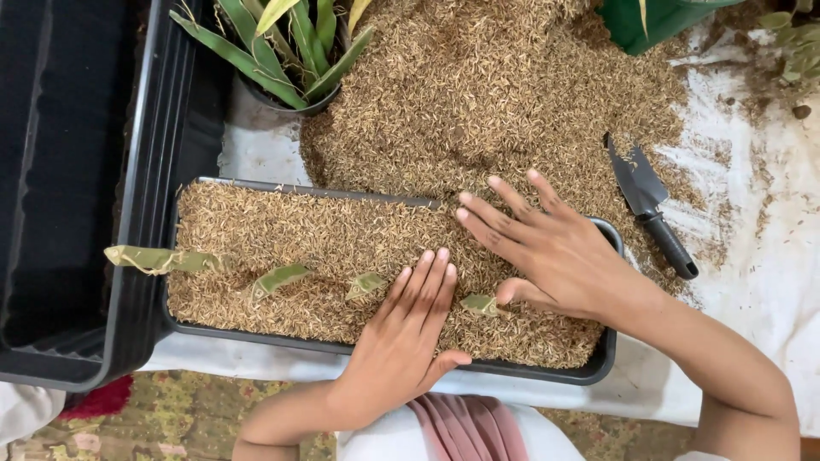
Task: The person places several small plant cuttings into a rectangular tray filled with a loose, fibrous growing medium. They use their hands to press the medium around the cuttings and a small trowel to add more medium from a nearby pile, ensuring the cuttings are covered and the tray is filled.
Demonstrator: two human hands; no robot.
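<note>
Step in hand, as I judge it: firming the husk around leaf cuttings set in a shallow black tray (608, 341). Both hands lie flat on the husk fill (282, 248) inside the tray, palms down.

Left hand (408, 329): grip fully open, fingers together and straight, pressing the husk just beside one cutting (366, 284). It has hold of nothing.

Right hand (547, 248): grip open, fingers spread across the tray's far rim where the fill meets the loose heap beyond. The thumb tucks in toward the right-most cutting (480, 303), near or touching it; I cannot tell which. Nothing is clasped.

Cuttings: four show in a rough row along the tray, green and half buried. The left-most (158, 259) overhangs the tray's left edge; the second (278, 278) lies tilted.

Next move, in my judgement, calls for light, even pressure close around each cutting without tipping it, and care not to push fill over the low rim.

Surface: the tray rests on a white sheet (769, 282), dusted with husk and soil. A large heap of husk (495, 94) lies behind the tray. A small trowel (653, 205) with a black handle lies on the heap's right edge, well apart from both hands.

Surroundings: a potted plant (286, 47) with long striped leaves stands behind the tray; a deep black tub (77, 188) sits at left, touching the tray's end. A patterned rug (171, 418) shows below.
</note>
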